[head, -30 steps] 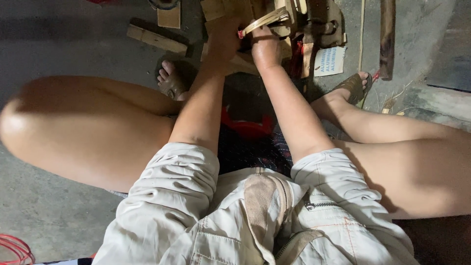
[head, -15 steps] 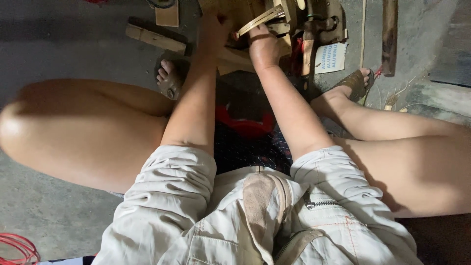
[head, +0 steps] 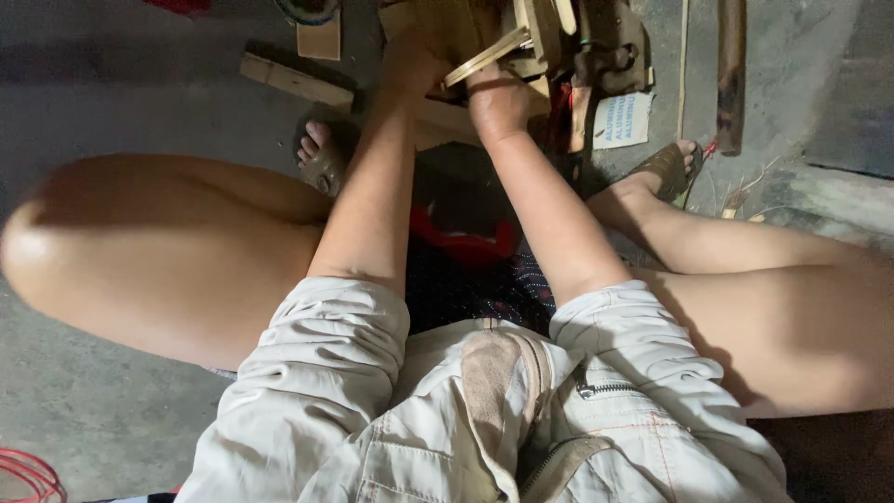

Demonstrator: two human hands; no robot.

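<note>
Both hands (head: 498, 98) higher, on wooden frame (head: 521, 42)

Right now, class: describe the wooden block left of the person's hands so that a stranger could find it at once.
Start at the left hand near the top edge. Left of it, on the grey concrete floor, lies a long pale wooden block, slanting. A shorter, squarer wooden piece sits just above it.

left hand (head: 414, 61) | right hand (head: 498, 98) | both gripping bamboo frame (head: 521, 42)

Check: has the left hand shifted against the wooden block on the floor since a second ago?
Cannot tell. The left hand stays on the wooden frame, just right of the wooden block; the whole view shifted, so that is camera motion.
</note>
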